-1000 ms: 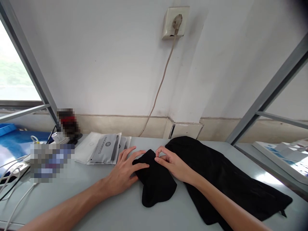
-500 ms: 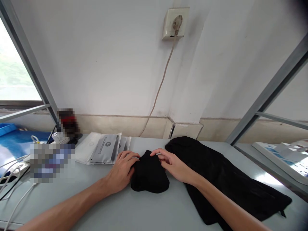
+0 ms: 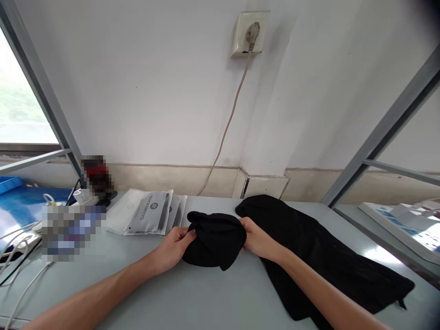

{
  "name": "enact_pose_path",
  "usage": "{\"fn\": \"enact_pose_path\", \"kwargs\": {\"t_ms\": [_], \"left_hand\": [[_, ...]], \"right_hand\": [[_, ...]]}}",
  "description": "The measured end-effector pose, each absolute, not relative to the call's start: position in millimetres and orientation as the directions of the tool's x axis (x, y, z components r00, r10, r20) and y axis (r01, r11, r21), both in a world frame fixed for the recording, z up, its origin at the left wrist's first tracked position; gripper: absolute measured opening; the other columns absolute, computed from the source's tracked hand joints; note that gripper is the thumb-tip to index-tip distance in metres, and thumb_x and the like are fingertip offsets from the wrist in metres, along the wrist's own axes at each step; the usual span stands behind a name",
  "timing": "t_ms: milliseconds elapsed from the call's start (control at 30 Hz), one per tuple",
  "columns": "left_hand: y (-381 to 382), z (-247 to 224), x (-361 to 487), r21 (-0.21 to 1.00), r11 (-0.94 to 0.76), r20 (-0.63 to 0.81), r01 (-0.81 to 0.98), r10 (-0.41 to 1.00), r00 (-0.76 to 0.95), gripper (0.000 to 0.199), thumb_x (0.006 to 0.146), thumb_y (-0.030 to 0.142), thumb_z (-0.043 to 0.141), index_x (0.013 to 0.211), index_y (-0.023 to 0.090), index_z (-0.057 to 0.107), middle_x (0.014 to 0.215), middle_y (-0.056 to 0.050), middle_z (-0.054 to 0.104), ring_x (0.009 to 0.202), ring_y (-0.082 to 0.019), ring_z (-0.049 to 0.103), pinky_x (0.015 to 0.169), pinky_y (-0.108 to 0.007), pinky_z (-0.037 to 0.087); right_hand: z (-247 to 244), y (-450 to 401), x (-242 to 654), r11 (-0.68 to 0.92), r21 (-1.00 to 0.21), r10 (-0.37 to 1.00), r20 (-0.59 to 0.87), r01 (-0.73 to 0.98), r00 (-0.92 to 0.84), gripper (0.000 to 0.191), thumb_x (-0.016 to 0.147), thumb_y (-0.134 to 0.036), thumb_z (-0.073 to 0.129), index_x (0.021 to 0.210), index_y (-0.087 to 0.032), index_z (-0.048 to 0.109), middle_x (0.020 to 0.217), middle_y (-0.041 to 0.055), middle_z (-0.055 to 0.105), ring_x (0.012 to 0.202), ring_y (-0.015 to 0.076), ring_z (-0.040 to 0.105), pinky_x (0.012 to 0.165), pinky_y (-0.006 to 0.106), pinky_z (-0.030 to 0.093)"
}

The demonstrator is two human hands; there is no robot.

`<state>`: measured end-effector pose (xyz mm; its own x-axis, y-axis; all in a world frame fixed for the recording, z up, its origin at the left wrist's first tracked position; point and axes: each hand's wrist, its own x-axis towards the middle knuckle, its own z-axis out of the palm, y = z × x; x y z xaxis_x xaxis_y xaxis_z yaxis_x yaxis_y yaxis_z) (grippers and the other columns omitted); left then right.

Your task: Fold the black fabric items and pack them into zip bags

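Observation:
A small folded piece of black cloth [image 3: 216,240] is held between my two hands over the grey table; its exact kind cannot be told. My left hand [image 3: 175,247] pinches its left edge, thumb on top. My right hand [image 3: 259,240] grips its right edge, with some fingers hidden behind the fabric. A larger black cloth item [image 3: 316,247], perhaps a garment, lies spread out to the right, partly beneath my right forearm. Left of the small cloth, several printed plastic pouches [image 3: 151,213] lie overlapping.
The grey tabletop [image 3: 165,302] meets a wall with a socket [image 3: 252,34] and hanging cord. White cables [image 3: 24,247] and blurred-out items are at the left. Metal frame bars [image 3: 381,133] slant up on both sides. A white tray [image 3: 402,233] sits at the far right.
The small black cloth has been turned and its shape is now wider, with a folded roll at its upper edge. Both hands have shifted from lying on it to gripping its sides.

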<state>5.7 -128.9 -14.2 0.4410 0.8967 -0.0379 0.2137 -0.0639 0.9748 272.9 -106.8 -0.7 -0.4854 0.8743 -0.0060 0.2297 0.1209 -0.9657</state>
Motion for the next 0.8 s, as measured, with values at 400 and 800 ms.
{"fn": "enact_pose_path", "kwargs": {"t_ms": [400,800], "left_hand": [[-127.8,-15.4,7.2,0.970,0.065,-0.146,0.233,0.925,0.350,0.062,0.089,0.073,0.053,0.061,0.024,0.027,0.063,0.005,0.022,0.060,-0.013,0.020,0.055,-0.029,0.018],[-131.7,-6.9,10.0,0.935,-0.259,0.089,0.242,0.832,0.547,0.046,0.104,0.055,0.045,0.093,0.017,0.070,0.115,-0.008,0.064,0.105,-0.024,0.057,0.097,-0.035,0.046]], "right_hand": [[-4.9,-107.8,271.7,-0.096,-0.974,0.882,-0.178,0.204,-0.436,0.056,0.094,-0.050,0.047,0.047,-0.021,0.054,0.043,0.0022,0.060,0.040,0.0120,0.052,0.042,0.023,0.035],[7.2,-109.1,268.7,-0.022,-0.984,0.889,-0.100,0.177,-0.447,0.047,0.085,-0.065,0.073,0.077,-0.022,0.056,0.072,-0.0031,0.056,0.069,0.0150,0.056,0.063,0.027,0.048]]}}
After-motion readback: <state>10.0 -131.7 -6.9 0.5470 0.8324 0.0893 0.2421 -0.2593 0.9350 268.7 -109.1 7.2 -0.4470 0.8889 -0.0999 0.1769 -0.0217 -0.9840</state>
